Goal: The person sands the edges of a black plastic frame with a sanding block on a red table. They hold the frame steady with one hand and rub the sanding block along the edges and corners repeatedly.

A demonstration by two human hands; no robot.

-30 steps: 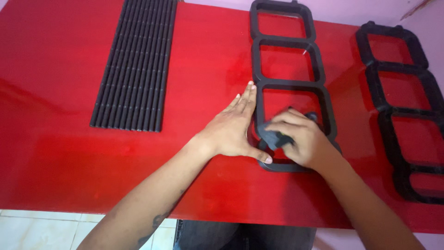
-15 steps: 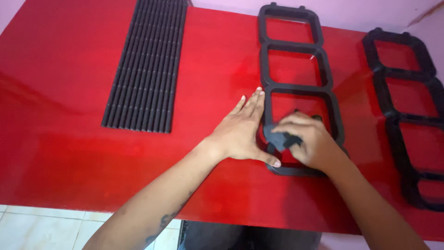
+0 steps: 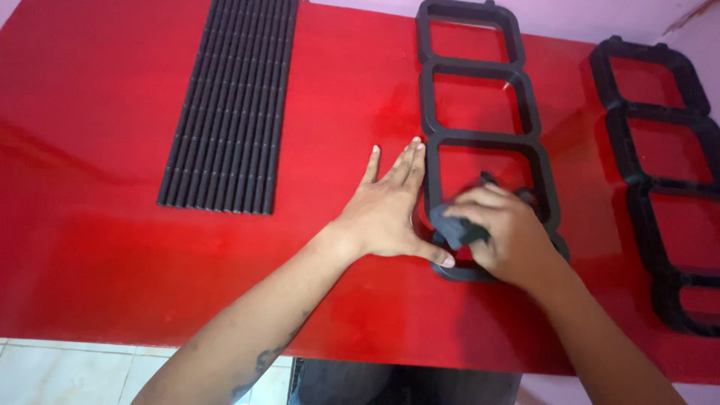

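A black three-window frame [image 3: 480, 127] is being steadied on a glossy red worktop [image 3: 97, 225] while a small dark piece [image 3: 459, 229] is being pressed against its nearest opening. The left hand [image 3: 390, 214] is being laid flat and open on the worktop, fingers spread and pointed away from the body, its edge touching the frame's outer left rail; by the look of it, it is being used as a stop so that the frame cannot slide sideways under pressure. The right hand [image 3: 499, 232] is being curled over the frame's near corner, closed around the dark piece, which may be a cloth or a pad; too little of it is showing to tell which. The frame is being kept lengthwise, running away from the person, so that its closest window is falling directly under both hands and within easy reach.

A second black frame [image 3: 660, 172] of the same pattern is being left well apart on the right, partly cut off by the picture's edge, untouched. On the left, a flat ribbed black panel [image 3: 229, 105] made of many parallel bars is being kept clear of the hands, again lengthwise. Pale floor tiles [image 3: 75, 371] are being glimpsed below the worktop's front edge.
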